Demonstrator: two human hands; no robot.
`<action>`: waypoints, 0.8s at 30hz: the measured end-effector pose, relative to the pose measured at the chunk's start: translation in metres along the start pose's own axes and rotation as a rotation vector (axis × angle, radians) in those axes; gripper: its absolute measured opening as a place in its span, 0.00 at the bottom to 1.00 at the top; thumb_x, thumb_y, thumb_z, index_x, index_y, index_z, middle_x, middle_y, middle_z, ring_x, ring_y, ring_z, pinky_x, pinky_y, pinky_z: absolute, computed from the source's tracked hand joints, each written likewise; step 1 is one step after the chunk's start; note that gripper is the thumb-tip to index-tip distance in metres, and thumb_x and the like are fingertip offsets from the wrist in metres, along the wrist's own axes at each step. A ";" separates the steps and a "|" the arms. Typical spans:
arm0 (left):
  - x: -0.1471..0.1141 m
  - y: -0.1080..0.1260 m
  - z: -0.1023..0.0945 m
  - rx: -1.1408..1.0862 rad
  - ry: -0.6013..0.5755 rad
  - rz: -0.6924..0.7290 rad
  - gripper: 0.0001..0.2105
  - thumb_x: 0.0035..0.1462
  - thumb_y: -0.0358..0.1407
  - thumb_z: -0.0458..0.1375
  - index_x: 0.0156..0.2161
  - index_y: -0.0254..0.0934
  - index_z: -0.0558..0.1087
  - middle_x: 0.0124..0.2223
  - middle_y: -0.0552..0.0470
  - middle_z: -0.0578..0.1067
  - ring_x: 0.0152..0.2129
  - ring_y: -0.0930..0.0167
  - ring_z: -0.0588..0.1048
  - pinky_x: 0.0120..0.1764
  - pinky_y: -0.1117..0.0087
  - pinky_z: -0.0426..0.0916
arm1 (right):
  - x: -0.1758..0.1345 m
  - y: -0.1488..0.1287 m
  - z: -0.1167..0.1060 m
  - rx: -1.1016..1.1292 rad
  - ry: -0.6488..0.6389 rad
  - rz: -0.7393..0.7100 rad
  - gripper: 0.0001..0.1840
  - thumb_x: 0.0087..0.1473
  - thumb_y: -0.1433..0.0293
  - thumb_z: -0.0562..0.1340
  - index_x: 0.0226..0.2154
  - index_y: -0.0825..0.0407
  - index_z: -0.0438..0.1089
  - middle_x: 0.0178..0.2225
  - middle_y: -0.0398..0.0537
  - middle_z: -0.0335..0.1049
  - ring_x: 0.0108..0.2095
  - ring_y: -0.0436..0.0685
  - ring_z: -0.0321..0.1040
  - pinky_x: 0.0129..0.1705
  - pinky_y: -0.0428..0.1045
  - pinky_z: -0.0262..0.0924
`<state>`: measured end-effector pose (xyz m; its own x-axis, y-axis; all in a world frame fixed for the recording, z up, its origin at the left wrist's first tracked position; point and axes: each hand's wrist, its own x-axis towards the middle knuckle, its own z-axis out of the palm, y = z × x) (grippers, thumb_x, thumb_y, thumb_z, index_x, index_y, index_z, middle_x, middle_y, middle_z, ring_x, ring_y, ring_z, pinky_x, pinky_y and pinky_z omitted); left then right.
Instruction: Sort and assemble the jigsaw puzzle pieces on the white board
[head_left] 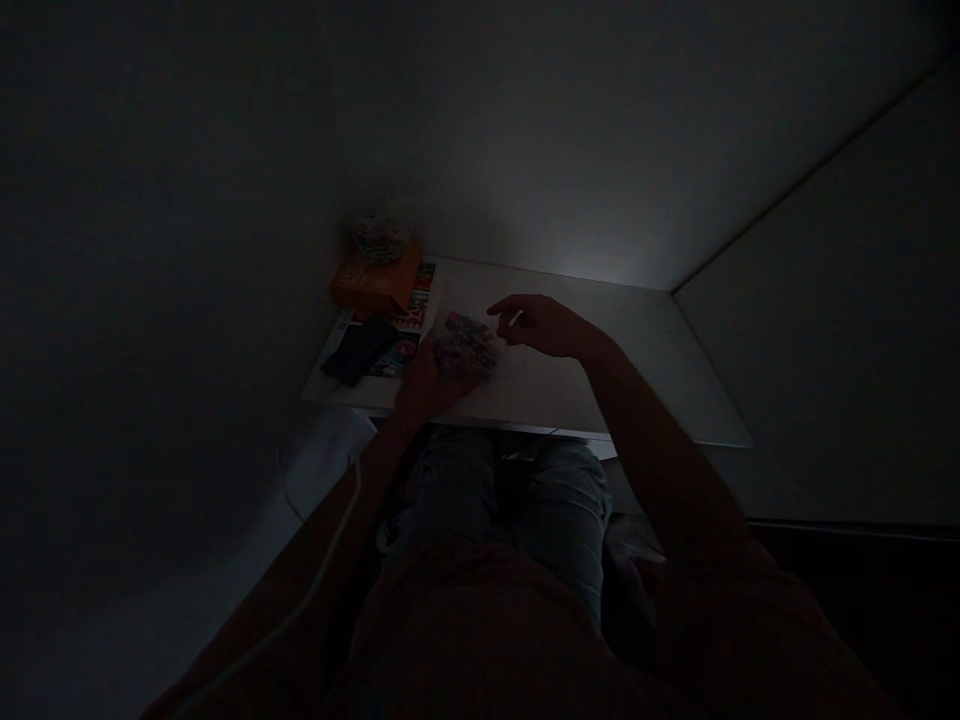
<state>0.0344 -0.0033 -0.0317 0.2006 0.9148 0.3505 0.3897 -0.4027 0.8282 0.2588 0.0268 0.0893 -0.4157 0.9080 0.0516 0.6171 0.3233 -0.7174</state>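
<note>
In the dim head view, my left hand (pixel 433 383) is closed around the lower left side of a clear plastic bag (pixel 466 345). Small mixed-colour pieces, with some pink among them, fill the bag; they look like jigsaw pieces, though the dark blurs them. Just to the bag's right, my right hand (pixel 536 322) hovers above the white tabletop (pixel 645 350). Its index finger and thumb are bent toward the bag but stand apart, with nothing visible between them.
An orange box (pixel 375 283) stands at the back left, with another clear bag of small pieces (pixel 380 238) on it. A colourful printed sheet (pixel 409 345) lies in front, partly under a dark flat object (pixel 358 352). A white cable (pixel 330 550) crosses my left arm. Walls border the table.
</note>
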 end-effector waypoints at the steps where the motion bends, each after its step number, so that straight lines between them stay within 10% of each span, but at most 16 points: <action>1: -0.001 0.001 0.000 0.006 0.008 0.032 0.48 0.44 0.53 0.66 0.64 0.39 0.48 0.59 0.38 0.62 0.55 0.52 0.63 0.54 0.51 0.62 | 0.000 -0.005 0.000 0.074 0.063 -0.030 0.18 0.53 0.66 0.63 0.48 0.46 0.70 0.37 0.46 0.73 0.35 0.56 0.70 0.38 0.52 0.67; 7: 0.000 0.001 0.000 -0.031 -0.048 0.085 0.60 0.40 0.50 0.69 0.67 0.36 0.34 0.63 0.35 0.55 0.58 0.55 0.61 0.57 0.53 0.59 | -0.001 -0.026 -0.006 0.200 0.184 -0.098 0.20 0.53 0.66 0.62 0.50 0.46 0.69 0.37 0.45 0.71 0.35 0.54 0.70 0.41 0.51 0.68; 24: -0.003 0.014 -0.006 0.254 -0.001 0.031 0.40 0.56 0.52 0.56 0.65 0.37 0.43 0.59 0.40 0.61 0.58 0.61 0.60 0.62 0.56 0.55 | 0.053 0.019 -0.004 0.293 0.569 -0.176 0.21 0.53 0.62 0.62 0.49 0.48 0.68 0.39 0.47 0.70 0.34 0.54 0.71 0.43 0.54 0.67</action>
<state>0.0339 -0.0119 -0.0184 0.2167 0.9019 0.3737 0.5966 -0.4253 0.6806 0.2507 0.0818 0.0813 -0.0260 0.8733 0.4864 0.3320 0.4665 -0.8199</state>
